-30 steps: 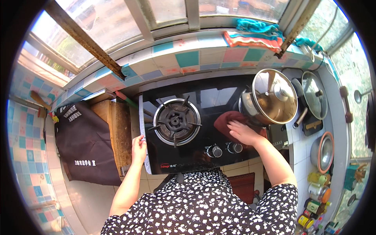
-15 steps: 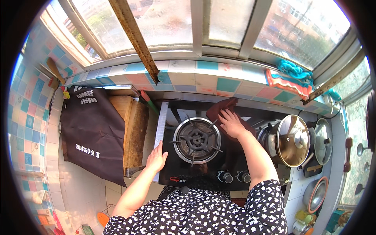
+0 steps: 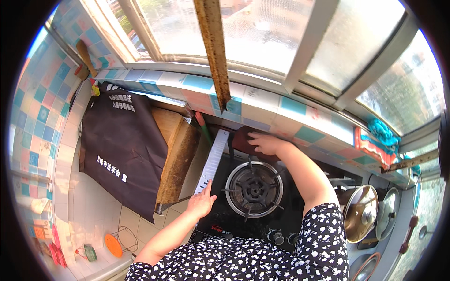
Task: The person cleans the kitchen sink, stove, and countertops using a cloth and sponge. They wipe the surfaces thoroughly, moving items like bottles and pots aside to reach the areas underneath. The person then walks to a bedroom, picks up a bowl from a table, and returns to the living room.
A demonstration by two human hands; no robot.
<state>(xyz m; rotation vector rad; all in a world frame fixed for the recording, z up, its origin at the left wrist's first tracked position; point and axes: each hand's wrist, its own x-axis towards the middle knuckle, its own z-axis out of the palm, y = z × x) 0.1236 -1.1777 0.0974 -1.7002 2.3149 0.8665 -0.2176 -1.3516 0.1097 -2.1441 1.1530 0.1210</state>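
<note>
Right hand (image 3: 263,144), grip spread flat, covers the dark red cloth (image 3: 241,140) at the burner's (image 3: 254,190) 12 o'clock. Left hand (image 3: 201,206), fingers extended, rests at the cooktop's (image 3: 222,218) 9 o'clock edge. Even palm pressure, clear of the burner, likely wipes best.

Head-worn fisheye view; downward over hands (image 3: 201,205) and stove (image 3: 291,206); near

Right hand (image 3: 265,144) forward, palm down
</note>
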